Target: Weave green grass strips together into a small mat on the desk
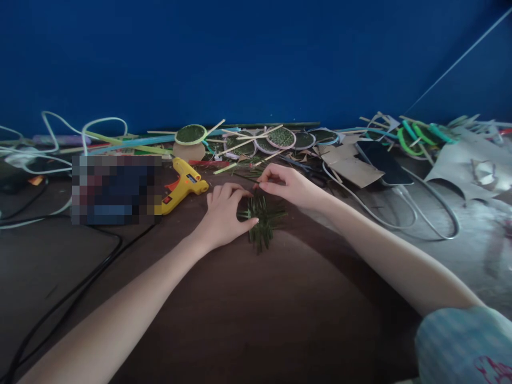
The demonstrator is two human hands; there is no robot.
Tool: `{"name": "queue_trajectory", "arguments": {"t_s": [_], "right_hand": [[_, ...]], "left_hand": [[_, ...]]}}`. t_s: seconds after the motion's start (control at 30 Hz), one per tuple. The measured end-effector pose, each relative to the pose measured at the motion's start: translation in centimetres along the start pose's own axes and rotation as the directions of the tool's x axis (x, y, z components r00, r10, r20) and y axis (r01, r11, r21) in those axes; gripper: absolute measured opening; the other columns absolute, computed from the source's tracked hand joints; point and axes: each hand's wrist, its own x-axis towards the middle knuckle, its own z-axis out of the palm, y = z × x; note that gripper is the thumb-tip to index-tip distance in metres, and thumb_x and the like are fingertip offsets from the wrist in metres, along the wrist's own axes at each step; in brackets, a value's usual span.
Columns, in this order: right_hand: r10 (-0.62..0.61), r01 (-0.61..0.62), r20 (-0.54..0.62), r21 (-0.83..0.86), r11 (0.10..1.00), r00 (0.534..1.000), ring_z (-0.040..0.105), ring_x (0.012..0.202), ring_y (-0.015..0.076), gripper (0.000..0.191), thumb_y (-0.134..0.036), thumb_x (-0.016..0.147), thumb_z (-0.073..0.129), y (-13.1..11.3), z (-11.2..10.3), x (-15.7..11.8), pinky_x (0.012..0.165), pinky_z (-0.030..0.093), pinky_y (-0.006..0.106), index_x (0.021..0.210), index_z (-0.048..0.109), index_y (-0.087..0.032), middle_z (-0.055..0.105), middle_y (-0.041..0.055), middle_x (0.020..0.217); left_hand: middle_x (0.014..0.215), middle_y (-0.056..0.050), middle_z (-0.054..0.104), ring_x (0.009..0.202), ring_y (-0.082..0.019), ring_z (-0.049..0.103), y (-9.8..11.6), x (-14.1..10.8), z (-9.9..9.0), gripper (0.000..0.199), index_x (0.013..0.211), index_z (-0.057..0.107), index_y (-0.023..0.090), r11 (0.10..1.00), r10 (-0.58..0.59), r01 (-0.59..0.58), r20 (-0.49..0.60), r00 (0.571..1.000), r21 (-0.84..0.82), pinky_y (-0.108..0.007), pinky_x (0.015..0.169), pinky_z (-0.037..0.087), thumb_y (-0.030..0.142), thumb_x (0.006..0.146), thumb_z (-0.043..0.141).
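Observation:
A small woven mat of dark green leaf strips lies on the brown table, with loose strip ends sticking out on its sides. My left hand rests over its left side, thumb and fingers apart, the thumb touching the weave and the fingertips at its far edge. Just beyond that edge, my right hand has thumb and forefinger pinched on a thin green leaf strip. Part of the weave is hidden beneath my left hand.
A yellow glue gun lies left of my left hand, beside a blurred-out object. Round woven pieces and sticks line the blue wall. To the right are cardboard, a phone with a white cable, and green rings.

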Motion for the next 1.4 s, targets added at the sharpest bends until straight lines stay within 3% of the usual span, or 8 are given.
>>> {"name": "queue_trajectory", "arguments": {"t_s": [0.27,0.47,0.63,0.93,1.07,1.2,1.3,1.4], "right_hand": [[-0.066,0.067,-0.035,0.020,0.998,0.997,0.055,0.091,0.0170,0.011,-0.027,0.080,0.050,-0.2,0.0,-0.2,0.078,0.040,0.032,0.076,0.048,-0.018,0.060,0.0059,0.094],[-0.074,0.073,0.041,0.033,0.997,0.996,0.055,0.076,0.0136,0.008,-0.026,0.082,0.048,-0.5,0.1,-0.5,0.071,0.040,0.029,0.081,0.048,-0.018,0.059,0.0028,0.082],[-0.069,0.064,0.056,0.071,0.995,0.996,0.056,0.079,0.0143,0.007,-0.026,0.083,0.047,0.0,0.3,-0.4,0.074,0.039,0.030,0.080,0.046,-0.018,0.060,0.0022,0.081],[-0.042,0.038,0.053,0.081,0.996,0.998,0.055,0.077,0.0141,0.010,-0.028,0.081,0.047,0.6,0.4,-0.3,0.069,0.038,0.028,0.079,0.045,-0.018,0.061,0.0025,0.082],[-0.023,0.023,0.052,0.010,1.000,0.998,0.054,0.074,0.0139,0.011,-0.028,0.080,0.048,0.9,0.5,-0.3,0.069,0.038,0.028,0.078,0.046,-0.018,0.058,0.0009,0.077],[-0.060,0.059,-0.020,-0.043,0.997,0.998,0.053,0.084,0.0157,0.011,-0.028,0.078,0.050,0.9,0.3,-0.2,0.074,0.038,0.030,0.074,0.048,-0.018,0.059,0.0037,0.087],[-0.011,-0.003,-0.121,-0.113,0.994,0.993,0.049,0.070,0.0132,0.011,-0.027,0.076,0.053,0.8,0.0,0.0,0.065,0.037,0.028,0.072,0.052,-0.017,0.056,0.0015,0.073],[0.108,-0.121,-0.096,-0.134,0.984,0.989,0.043,0.055,0.0094,0.014,-0.030,0.074,0.056,0.6,-0.6,0.1,0.055,0.033,0.026,0.071,0.054,-0.016,0.051,-0.0018,0.060]], "left_hand": [[0.108,-0.008,0.047,0.103,-0.028,0.038,0.2,0.0,0.0,0.044,0.107,0.051,0.019,1.000,-0.011,0.011,-0.013,1.000,0.003,-0.044,0.088,0.032,0.044,0.072,0.060],[0.111,-0.010,0.046,0.104,-0.030,0.038,0.0,0.1,0.3,0.051,0.108,0.050,0.015,0.999,-0.018,0.019,-0.026,1.000,0.037,-0.044,0.088,0.033,0.047,0.070,0.060],[0.111,-0.010,0.047,0.104,-0.030,0.038,0.0,0.2,0.3,0.049,0.106,0.051,0.015,0.999,-0.026,0.027,-0.021,0.999,0.038,-0.044,0.088,0.033,0.047,0.070,0.061],[0.108,-0.008,0.049,0.103,-0.028,0.040,0.1,-0.1,0.3,0.044,0.103,0.051,0.017,1.000,0.013,-0.012,-0.069,0.998,0.016,-0.042,0.087,0.032,0.041,0.070,0.065],[0.106,-0.008,0.050,0.101,-0.027,0.041,0.2,-0.2,0.1,0.040,0.101,0.051,0.017,0.999,0.034,-0.033,-0.084,0.996,0.013,-0.040,0.085,0.033,0.038,0.070,0.065],[0.106,-0.008,0.049,0.102,-0.027,0.040,0.3,-0.3,-0.1,0.038,0.101,0.050,0.018,0.999,0.050,-0.049,-0.084,0.995,0.018,-0.041,0.084,0.034,0.037,0.071,0.064],[0.108,-0.008,0.046,0.103,-0.027,0.039,0.4,-0.4,-0.1,0.036,0.100,0.049,0.019,0.999,0.049,-0.047,-0.080,0.996,0.020,-0.042,0.086,0.033,0.038,0.073,0.063],[0.112,-0.009,0.041,0.107,-0.028,0.037,0.4,-0.5,-0.1,0.037,0.100,0.049,0.019,0.999,0.038,-0.037,-0.085,0.996,0.013,-0.045,0.090,0.032,0.039,0.073,0.062]]}}
